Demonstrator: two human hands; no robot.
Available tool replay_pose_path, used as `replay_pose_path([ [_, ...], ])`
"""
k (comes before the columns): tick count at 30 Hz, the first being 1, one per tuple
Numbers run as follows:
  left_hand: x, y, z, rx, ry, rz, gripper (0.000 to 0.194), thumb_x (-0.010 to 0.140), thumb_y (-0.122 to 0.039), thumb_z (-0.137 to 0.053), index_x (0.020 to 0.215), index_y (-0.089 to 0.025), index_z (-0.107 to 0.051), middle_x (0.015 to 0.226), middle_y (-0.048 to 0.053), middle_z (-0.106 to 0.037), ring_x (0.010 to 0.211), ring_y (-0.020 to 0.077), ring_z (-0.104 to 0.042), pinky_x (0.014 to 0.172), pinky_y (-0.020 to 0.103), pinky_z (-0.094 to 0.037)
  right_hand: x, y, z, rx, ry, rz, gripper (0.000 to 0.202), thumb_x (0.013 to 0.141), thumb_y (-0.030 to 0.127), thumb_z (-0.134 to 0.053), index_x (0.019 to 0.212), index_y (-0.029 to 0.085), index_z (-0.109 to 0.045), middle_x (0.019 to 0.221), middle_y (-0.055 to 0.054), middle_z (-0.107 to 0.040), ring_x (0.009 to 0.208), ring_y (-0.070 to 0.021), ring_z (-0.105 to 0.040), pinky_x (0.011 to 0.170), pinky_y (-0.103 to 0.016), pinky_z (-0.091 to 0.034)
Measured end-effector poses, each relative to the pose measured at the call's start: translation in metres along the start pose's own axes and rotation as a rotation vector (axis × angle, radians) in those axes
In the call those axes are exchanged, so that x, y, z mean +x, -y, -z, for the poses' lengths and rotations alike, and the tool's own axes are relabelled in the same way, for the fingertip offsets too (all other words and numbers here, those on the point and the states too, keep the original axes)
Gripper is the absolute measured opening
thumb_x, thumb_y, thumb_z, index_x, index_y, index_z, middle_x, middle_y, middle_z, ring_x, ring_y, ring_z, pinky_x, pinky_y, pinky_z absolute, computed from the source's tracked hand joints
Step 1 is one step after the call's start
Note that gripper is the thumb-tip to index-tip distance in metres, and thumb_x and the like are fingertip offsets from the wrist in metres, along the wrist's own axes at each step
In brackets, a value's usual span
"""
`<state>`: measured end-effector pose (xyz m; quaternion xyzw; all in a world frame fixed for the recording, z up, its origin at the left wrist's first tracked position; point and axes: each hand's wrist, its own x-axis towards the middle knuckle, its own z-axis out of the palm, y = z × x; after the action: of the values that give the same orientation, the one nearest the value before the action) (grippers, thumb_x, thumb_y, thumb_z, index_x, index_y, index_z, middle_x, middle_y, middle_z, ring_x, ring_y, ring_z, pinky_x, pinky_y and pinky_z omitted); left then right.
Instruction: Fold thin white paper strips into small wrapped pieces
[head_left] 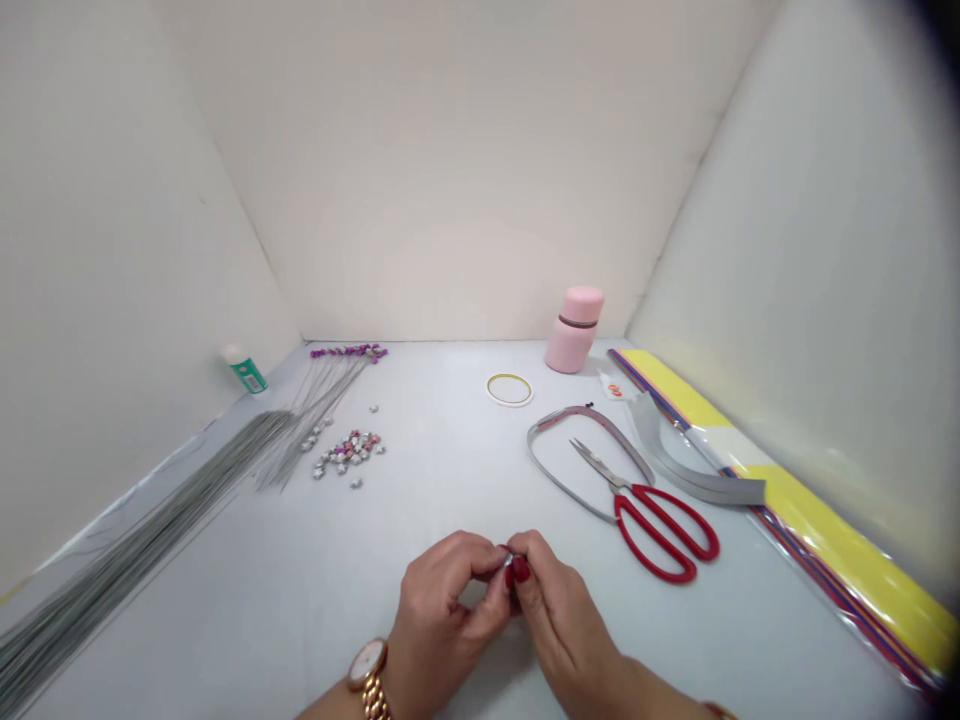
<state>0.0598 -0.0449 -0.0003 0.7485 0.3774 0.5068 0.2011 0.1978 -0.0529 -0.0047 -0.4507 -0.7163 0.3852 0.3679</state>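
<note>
My left hand (457, 600) and my right hand (559, 605) meet at the front middle of the table. Their fingertips pinch a tiny silver paper piece (510, 559) between them; most of it is hidden by the fingers, so its exact shape is unclear. To the left lies a loose pile of small folded paper stars (349, 452), mostly silver with some pink. Red-handled scissors (649, 520) rest to the right of my hands, blades partly closed. Around their blades curves a thin silver paper strip (551, 477).
Long grey wires (172, 510) lie at left, near wires topped with purple stars (349, 351). A glue stick (247, 372) leans by the left wall. Behind are a tape roll (510, 390) and pink flask (575, 330). Wider grey strips (705, 487) and yellow packaged sheets (817, 520) line the right.
</note>
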Motion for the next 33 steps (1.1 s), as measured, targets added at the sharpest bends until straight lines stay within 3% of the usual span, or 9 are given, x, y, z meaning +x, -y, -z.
replay_pose_path([
  [8, 0.0005, -0.0038, 0.0012, 0.082, -0.044, -0.139, 0.012, 0.073, -0.005, -0.054, 0.078, -0.016, -0.055, 0.064, 0.003, -0.061, 0.057, 0.0119, -0.057, 0.053, 0.021, -0.047, -0.0049, -0.0008, -0.0042, -0.018, -0.058, 0.057, 0.02, 0.09, 0.026, -0.022, 0.078, 0.021, -0.038, 0.061, 0.003, -0.042, 0.052, -0.0135, -0.041, 0.05, -0.025, -0.035],
  [13, -0.0004, -0.0013, -0.0016, 0.056, -0.04, -0.06, 0.01, 0.075, -0.007, -0.054, 0.079, -0.017, -0.055, 0.067, 0.003, -0.061, 0.06, 0.0119, -0.057, 0.055, 0.021, -0.047, -0.0037, 0.0023, -0.0045, 0.01, -0.052, 0.006, 0.02, 0.091, 0.027, -0.021, 0.081, 0.021, -0.037, 0.061, 0.003, -0.042, 0.051, -0.0131, -0.041, 0.049, -0.024, -0.035],
  [17, -0.0018, -0.0004, -0.0004, 0.025, 0.038, 0.027, 0.011, 0.078, -0.01, -0.05, 0.085, -0.018, -0.053, 0.073, 0.002, -0.061, 0.066, 0.0125, -0.058, 0.06, 0.022, -0.048, -0.0022, 0.005, -0.0008, -0.023, -0.073, 0.03, 0.018, 0.091, 0.025, -0.022, 0.084, 0.021, -0.039, 0.064, 0.002, -0.045, 0.054, -0.0137, -0.044, 0.052, -0.025, -0.037],
  [20, -0.0006, -0.0007, 0.0031, 0.128, 0.152, 0.054, 0.012, 0.08, -0.014, -0.045, 0.091, -0.018, -0.048, 0.079, 0.005, -0.058, 0.072, 0.0156, -0.056, 0.063, 0.026, -0.047, -0.0022, 0.003, 0.0008, -0.069, -0.089, 0.086, 0.017, 0.09, 0.023, -0.024, 0.087, 0.02, -0.041, 0.066, 0.0, -0.047, 0.056, -0.0146, -0.046, 0.054, -0.026, -0.038],
  [23, 0.0022, -0.0001, 0.0053, 0.319, 0.255, -0.043, 0.007, 0.082, -0.017, -0.039, 0.08, -0.018, -0.046, 0.069, 0.003, -0.053, 0.064, 0.0169, -0.052, 0.054, 0.027, -0.042, -0.002, -0.001, 0.0003, -0.127, -0.092, 0.096, 0.017, 0.089, 0.022, -0.024, 0.085, 0.021, -0.041, 0.064, 0.0, -0.047, 0.055, -0.0152, -0.045, 0.053, -0.026, -0.038],
  [26, 0.0042, 0.0009, 0.0055, 0.46, 0.259, -0.099, 0.011, 0.081, -0.015, -0.038, 0.071, -0.019, -0.041, 0.062, 0.001, -0.048, 0.057, 0.016, -0.047, 0.047, 0.025, -0.036, -0.0014, -0.0033, -0.0004, -0.164, -0.104, 0.09, 0.016, 0.088, 0.022, -0.024, 0.083, 0.021, -0.04, 0.062, 0.001, -0.046, 0.053, -0.0152, -0.045, 0.051, -0.026, -0.037],
  [33, 0.004, 0.0043, 0.0054, 0.473, 0.282, -0.19, 0.017, 0.078, -0.008, -0.035, 0.065, -0.02, -0.036, 0.059, 0.0, -0.046, 0.054, 0.0143, -0.042, 0.047, 0.025, -0.03, -0.001, 0.0001, 0.0009, -0.183, -0.086, 0.153, 0.015, 0.087, 0.018, -0.024, 0.08, 0.022, -0.037, 0.059, 0.003, -0.041, 0.05, -0.0137, -0.041, 0.049, -0.024, -0.036],
])
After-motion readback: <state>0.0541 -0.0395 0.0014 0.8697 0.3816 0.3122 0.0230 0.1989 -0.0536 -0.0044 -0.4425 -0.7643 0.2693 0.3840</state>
